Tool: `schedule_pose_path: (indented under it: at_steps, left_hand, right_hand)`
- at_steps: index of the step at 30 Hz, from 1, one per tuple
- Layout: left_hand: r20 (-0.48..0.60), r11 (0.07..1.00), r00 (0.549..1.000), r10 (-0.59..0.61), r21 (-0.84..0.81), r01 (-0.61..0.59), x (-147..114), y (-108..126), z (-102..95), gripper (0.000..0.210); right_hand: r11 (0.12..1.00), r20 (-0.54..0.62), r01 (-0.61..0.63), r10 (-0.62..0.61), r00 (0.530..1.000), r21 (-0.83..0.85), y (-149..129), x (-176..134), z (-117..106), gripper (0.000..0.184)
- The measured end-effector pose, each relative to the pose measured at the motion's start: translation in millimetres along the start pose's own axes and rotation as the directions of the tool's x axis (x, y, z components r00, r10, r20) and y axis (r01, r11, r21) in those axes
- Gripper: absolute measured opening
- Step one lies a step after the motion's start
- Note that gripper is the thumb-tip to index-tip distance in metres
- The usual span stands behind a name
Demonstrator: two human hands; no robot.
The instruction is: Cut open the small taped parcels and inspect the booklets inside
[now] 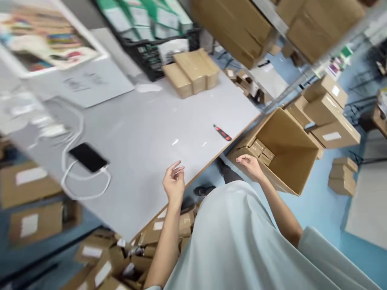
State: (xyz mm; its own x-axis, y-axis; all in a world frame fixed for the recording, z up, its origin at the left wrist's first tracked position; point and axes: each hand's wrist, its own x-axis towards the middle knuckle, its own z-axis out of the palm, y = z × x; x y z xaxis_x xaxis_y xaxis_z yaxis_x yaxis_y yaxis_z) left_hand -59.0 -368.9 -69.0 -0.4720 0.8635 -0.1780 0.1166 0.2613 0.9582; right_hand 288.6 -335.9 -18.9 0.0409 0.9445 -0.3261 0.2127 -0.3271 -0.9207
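Over the front edge of the table, my left hand (174, 183) is raised with its fingers apart and slightly bent, holding nothing. My right hand (250, 164) hangs beside the near wall of a large open carton (294, 149), its fingers loosely curled and nothing visible in them. Inside that carton lie several small brown boxes (262, 151). A red and black utility knife (222, 132) rests on the grey-white tabletop (139, 161), apart from both hands. Further back on the table stand stacked brown cardboard boxes (192, 74).
To the left, a black phone (88, 157) lies with a white cable (75, 197) attached. Behind the boxes is a black crate (148, 56) with green-and-white packages. Cartons (329, 112) stand on the blue floor at right; opened boxes (102, 257) crowd beneath the table. Shelving holds large cartons (236, 28).
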Motion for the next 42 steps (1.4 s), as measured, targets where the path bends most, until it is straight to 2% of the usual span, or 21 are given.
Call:
schedule_pose_path:
  at_steps: [4,7,9,12,15,18,21,25,29,32,35,38,42]
  left_hand:
    - [0.201,0.993,0.973,0.112,0.005,-0.115,27,47,72.6,0.037]
    - [0.322,0.985,0.934,0.156,0.02,-0.172,27,76,134.8,0.039]
    - [0.399,0.981,0.903,0.159,0.042,-0.191,21,87,179.7,0.04]
    - [0.527,0.981,0.842,0.114,0.072,-0.179,6,93,246.6,0.042]
    - [0.651,0.979,0.755,0.078,0.092,-0.181,-12,97,304.1,0.043]
    - [0.735,0.971,0.672,0.091,0.083,-0.222,-25,108,346.1,0.045]
    - [0.77,0.969,0.628,0.113,0.053,-0.239,-30,121,371.8,0.049]
    - [0.75,0.971,0.648,0.133,0.034,-0.237,-23,129,382.0,0.054]
    - [0.666,0.976,0.729,0.158,0.006,-0.217,-3,122,366.2,0.058]
    - [0.562,0.984,0.813,0.151,-0.008,-0.178,16,112,339.9,0.058]
    - [0.456,0.992,0.882,0.115,0.002,-0.13,35,101,305.3,0.056]
    - [0.376,0.997,0.924,0.071,0.011,-0.081,51,93,268.3,0.057]
    - [0.29,0.998,0.956,0.05,-0.04,-0.04,73,88,225.5,0.056]
  right_hand:
    - [0.995,-0.227,-0.049,0.068,0.971,0.088,24,-18,-75,0.049]
    - [0.984,-0.309,-0.078,0.125,0.943,0.159,44,-15,-116,0.045]
    - [0.974,-0.325,-0.097,0.161,0.932,0.206,57,-4,-138,0.044]
    - [0.959,-0.325,-0.116,0.2,0.924,0.259,75,17,-166,0.041]
    - [0.942,-0.34,-0.141,0.245,0.908,0.304,88,35,-189,0.039]
    - [0.923,-0.338,-0.186,0.303,0.891,0.338,98,49,-203,0.038]
    - [0.902,-0.308,-0.225,0.347,0.886,0.369,101,62,-210,0.041]
    - [0.898,-0.245,-0.24,0.342,0.907,0.369,93,87,-210,0.044]
    - [0.922,-0.164,-0.231,0.291,0.942,0.312,75,128,-197,0.043]
    - [0.945,-0.099,-0.192,0.224,0.969,0.264,57,163,-176,0.041]
    - [0.964,-0.038,-0.122,0.135,0.99,0.237,36,194,-148,0.037]
    - [0.969,0.006,-0.09,0.091,0.996,0.231,14,213,-114,0.034]
    - [0.975,0.033,-0.107,0.102,0.994,0.196,-14,227,-66,0.034]
